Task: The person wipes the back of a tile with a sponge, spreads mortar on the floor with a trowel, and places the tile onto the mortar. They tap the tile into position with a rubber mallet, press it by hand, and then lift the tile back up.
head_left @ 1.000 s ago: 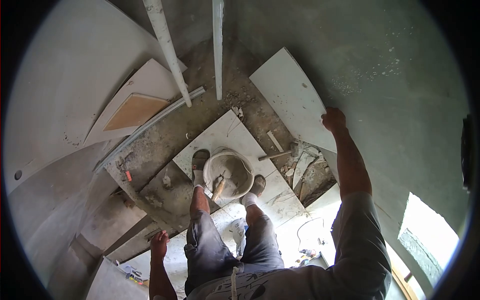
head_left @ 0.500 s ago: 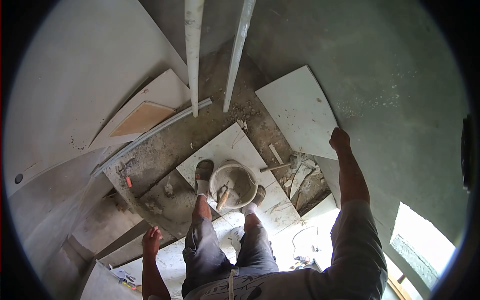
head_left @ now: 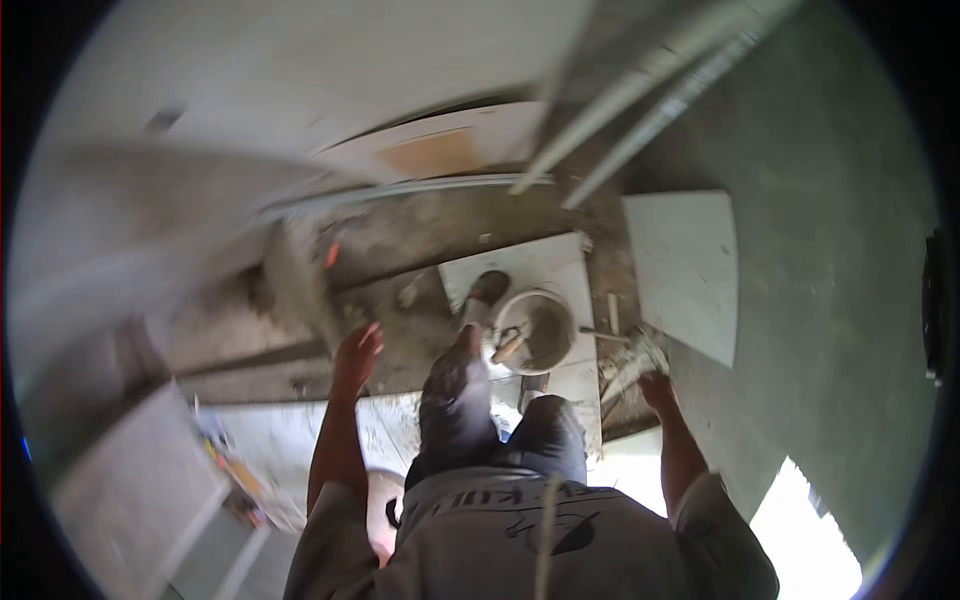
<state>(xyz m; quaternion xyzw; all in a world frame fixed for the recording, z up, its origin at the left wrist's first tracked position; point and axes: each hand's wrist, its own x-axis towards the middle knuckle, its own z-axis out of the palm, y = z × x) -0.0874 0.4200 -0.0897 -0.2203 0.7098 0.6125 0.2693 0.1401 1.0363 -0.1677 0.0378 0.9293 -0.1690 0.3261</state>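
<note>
My left hand [head_left: 358, 358] hangs in the air left of my knee, its fingers loosely bent and apart, with nothing seen in it. Low on the right, my right hand [head_left: 655, 388] is beside broken pieces and rubble [head_left: 635, 368]; blur and the angle hide its fingers. Just beyond it lies a hammer [head_left: 605, 334], its handle pointing toward the bucket. The mortar bucket [head_left: 533, 371] stands between my feet. A trowel [head_left: 508, 350] with a wooden handle rests in it at the left side. A large pale tile [head_left: 685, 270] leans against the right wall.
Floor tiles [head_left: 520, 252] lie beneath the bucket. Two long poles [head_left: 625, 90] slant at the back. A board [head_left: 430, 153] and a metal straightedge [head_left: 400, 188] are along the left wall. An orange-red object [head_left: 332, 255] lies on the rough floor. Bright light enters at lower right.
My right hand has left the edge of the leaning tile and come down beside the rubble. The view has swung left, and my body and knees are bent lower.
</note>
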